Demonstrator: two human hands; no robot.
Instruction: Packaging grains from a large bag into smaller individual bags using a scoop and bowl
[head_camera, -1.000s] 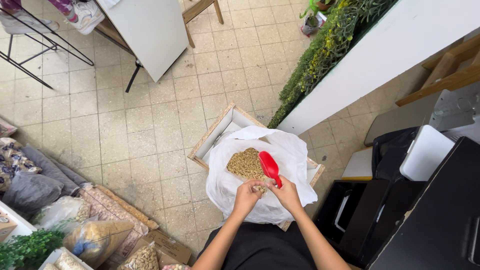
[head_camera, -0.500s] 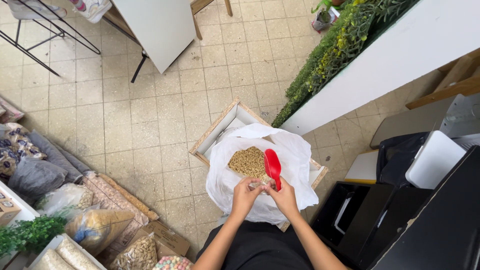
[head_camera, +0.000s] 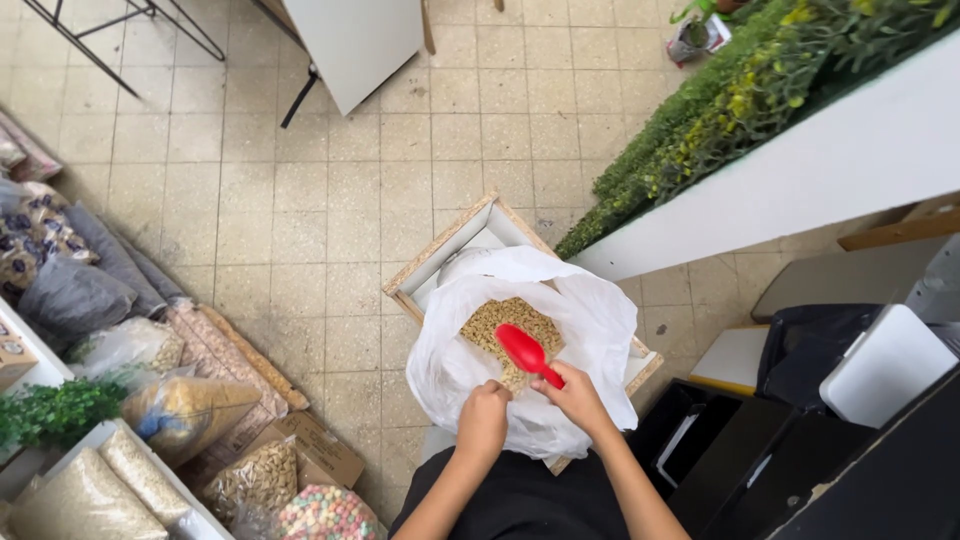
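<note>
Right hand grips red scoop, now lifted over grain; left hand still pinches white bag rim.

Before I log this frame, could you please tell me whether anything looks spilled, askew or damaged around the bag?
Nothing stands out. The tan grains stay inside the white plastic bag, the red plastic scoop is in the right hand, and the left hand is at the bag's rim.
</note>
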